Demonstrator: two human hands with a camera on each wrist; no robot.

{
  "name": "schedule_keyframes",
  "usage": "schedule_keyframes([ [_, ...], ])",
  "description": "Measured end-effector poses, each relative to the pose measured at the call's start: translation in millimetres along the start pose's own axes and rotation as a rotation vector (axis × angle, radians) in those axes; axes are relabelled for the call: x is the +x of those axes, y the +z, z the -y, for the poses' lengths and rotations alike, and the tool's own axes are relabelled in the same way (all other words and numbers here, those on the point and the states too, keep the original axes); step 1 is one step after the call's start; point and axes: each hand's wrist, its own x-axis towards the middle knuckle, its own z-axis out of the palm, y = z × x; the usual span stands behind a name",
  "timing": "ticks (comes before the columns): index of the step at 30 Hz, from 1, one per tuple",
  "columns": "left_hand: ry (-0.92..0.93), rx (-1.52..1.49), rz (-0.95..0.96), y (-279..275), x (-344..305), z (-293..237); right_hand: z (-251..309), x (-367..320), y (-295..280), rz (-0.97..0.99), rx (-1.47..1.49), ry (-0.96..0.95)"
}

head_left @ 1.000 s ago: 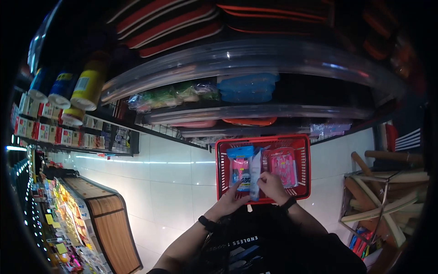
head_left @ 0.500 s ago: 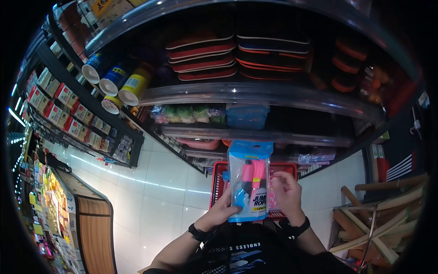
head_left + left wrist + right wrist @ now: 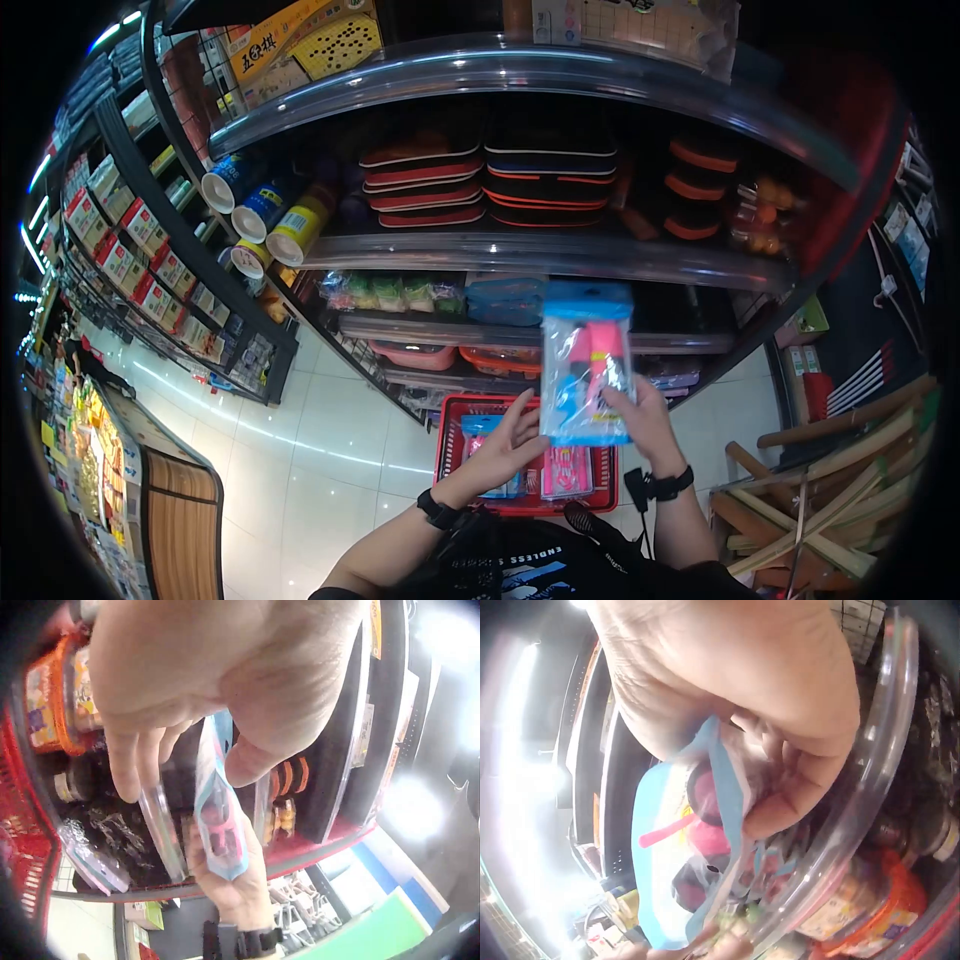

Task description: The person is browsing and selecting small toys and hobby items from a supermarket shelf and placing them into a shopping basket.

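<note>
My right hand (image 3: 648, 422) grips the lower right edge of a clear and light-blue jump rope pouch (image 3: 588, 365), its thumb over the front. Pink and black handles show through the plastic of the pouch (image 3: 705, 817) in the right wrist view. Just left of the pouch's lower corner, my left hand (image 3: 498, 455) has its fingers spread and holds nothing. Below both hands is a red shopping basket (image 3: 445, 415). Inside it lie another blue-edged pouch (image 3: 478, 428) and a pink package (image 3: 567, 478), partly hidden by the hand and the raised pouch.
Store shelves with clear front rails (image 3: 520, 258) stand just ahead, bearing stacked red-and-black cases (image 3: 425, 185) and blue packs (image 3: 508, 300). Tubes (image 3: 292, 238) jut out at left. A rack of long brown rolls (image 3: 800, 520) stands at right, a wooden-sided display (image 3: 182, 530) at left.
The jump rope pouch has come up out of the basket, then farther up and right toward the shelves. It has passed from my left hand to my right. The head view has tilted up.
</note>
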Motion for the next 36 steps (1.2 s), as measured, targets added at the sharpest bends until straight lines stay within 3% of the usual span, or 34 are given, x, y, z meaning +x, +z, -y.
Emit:
schedule_keyframes([
  [4, -0.161, 0.054, -0.009, -21, -25, 15, 30, 54, -24, -0.060, -0.101, -0.051],
  [6, -0.139, 0.093, -0.034, -33, -38, 35, 18, 97, -40, -0.060, -0.195, -0.117],
  [9, -0.232, 0.101, -0.104, -47, -56, 54, 28, 139, -43, -0.092, -0.442, -0.022],
  [10, -0.265, 0.092, -0.153, -49, -61, 56, 15, 160, -44, -0.084, -0.447, -0.023],
  [12, -0.296, 0.072, -0.214, -54, -71, 61, -2, 194, -38, -0.058, -0.292, -0.256],
  [14, -0.331, 0.074, -0.276, -60, -80, 68, -8, 214, -35, 0.014, -0.288, -0.206],
  [16, -0.324, 0.064, -0.309, -63, -87, 74, -21, 235, -29, -0.071, -0.642, -0.117],
  [17, -0.319, 0.062, -0.329, -65, -91, 77, -26, 245, -30, 0.003, -0.763, -0.182],
  [27, -0.360, 0.082, -0.377, -77, -110, 93, -27, 255, -28, -0.059, -1.089, -0.268],
  [31, -0.373, 0.128, -0.345, -79, -110, 89, -29, 255, -28, -0.098, -0.870, -0.182],
  [33, -0.378, 0.130, -0.333, -80, -111, 89, -32, 261, -32, -0.061, -1.097, -0.360],
  [36, -0.384, 0.135, -0.331, -82, -115, 89, -41, 267, -38, -0.113, -1.146, -0.428],
])
